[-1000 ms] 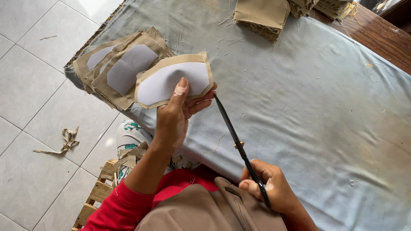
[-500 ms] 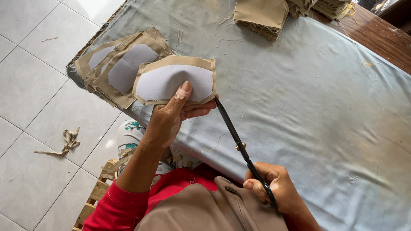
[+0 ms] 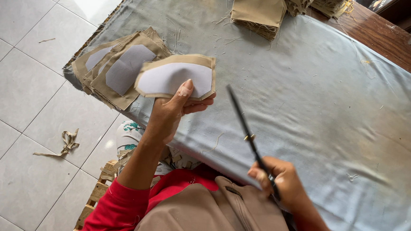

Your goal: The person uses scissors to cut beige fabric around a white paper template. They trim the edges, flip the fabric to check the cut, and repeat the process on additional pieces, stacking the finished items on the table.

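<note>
Head view: the left hand (image 3: 167, 115) grips a tan cloth piece with a white middle (image 3: 175, 77) above the grey-covered worktop (image 3: 311, 88). The right hand (image 3: 280, 182) is closed around black scissors (image 3: 249, 135). A pile of like pieces (image 3: 118, 67) lies just beside.

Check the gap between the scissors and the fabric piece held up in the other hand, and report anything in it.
Nothing visible lies between the scissors in the right hand and the fabric piece pinched by the left hand; only the cloth-covered table shows beneath.

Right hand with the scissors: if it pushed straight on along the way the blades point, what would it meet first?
Likely the tan fabric piece in the left hand; the scissors in the right hand aim near its right edge, though depth is unclear.
</note>
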